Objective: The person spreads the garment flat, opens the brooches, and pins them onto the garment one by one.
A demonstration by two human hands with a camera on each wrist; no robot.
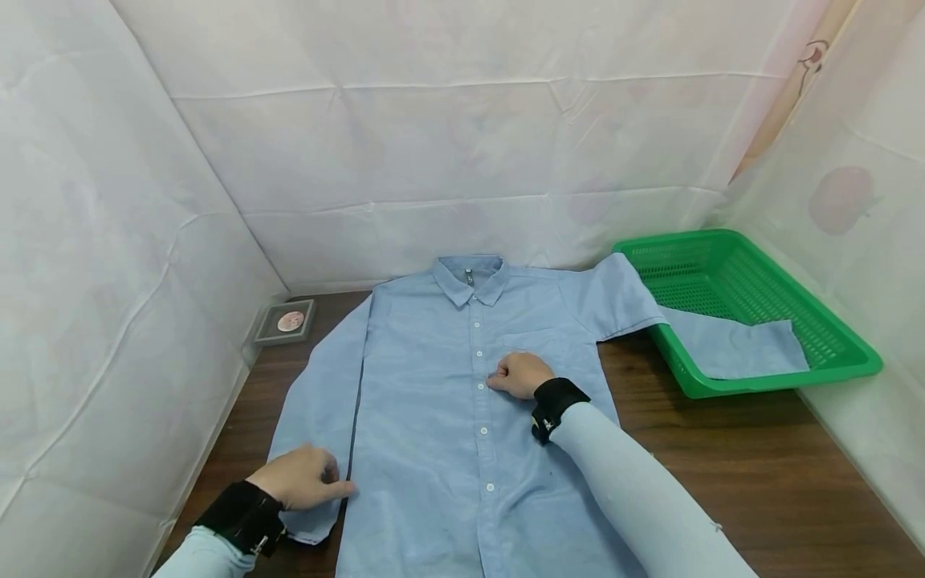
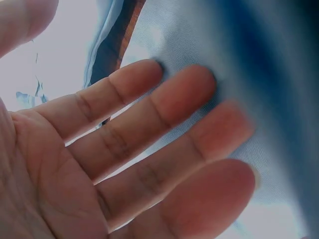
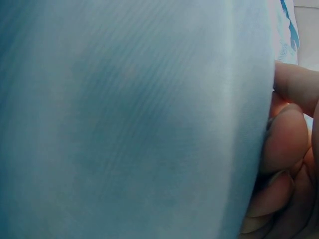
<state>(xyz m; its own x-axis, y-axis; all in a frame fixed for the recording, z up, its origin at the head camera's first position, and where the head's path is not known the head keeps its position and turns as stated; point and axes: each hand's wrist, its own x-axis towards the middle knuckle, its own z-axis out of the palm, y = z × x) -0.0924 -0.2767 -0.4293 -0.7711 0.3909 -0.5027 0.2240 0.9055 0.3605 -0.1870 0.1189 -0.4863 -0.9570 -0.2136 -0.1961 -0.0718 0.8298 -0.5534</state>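
Observation:
A light blue button-up shirt (image 1: pixel 426 385) lies front up on the table, its collar at the far side. My right hand (image 1: pixel 516 375) is at the shirt's chest beside the button placket, fingers curled, seeming to pinch the cloth. In the right wrist view, a blurred fold of shirt (image 3: pixel 124 119) covers part of the curled fingers (image 3: pixel 286 139). My left hand (image 1: pixel 303 478) is over the left-side sleeve (image 1: pixel 318 401), near its cuff. Its fingers (image 2: pixel 169 99) look extended in the left wrist view, with nothing held; whether they touch the cloth I cannot tell.
A green plastic basket (image 1: pixel 795 305) stands at the right, with the other sleeve's cuff end (image 1: pixel 737 345) lying over its near rim and inside. At the back left sits a small grey box (image 1: pixel 285 323) with a round pink mark. White sheets hang around the brown wooden table (image 1: pixel 730 466).

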